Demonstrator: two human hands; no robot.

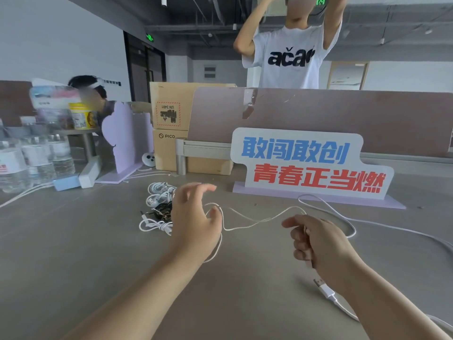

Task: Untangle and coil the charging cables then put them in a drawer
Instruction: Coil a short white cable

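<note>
Two hands work a thin white cable (266, 219) in front of the red-and-blue lettered sign (311, 165) on the desk (73, 253). The left hand (196, 224), fingers loosely spread and gripping nothing, has a loop of the cable draped round it near the thumb. The right hand (321, 246), fingers curled, grips the same cable, and its USB plug (323, 289) shows just below the fist. The cable sags between the hands, then runs in wide bends before the sign's base. Left of the sign, several coiled cables (159, 207), white and dark, lie bunched together.
</note>
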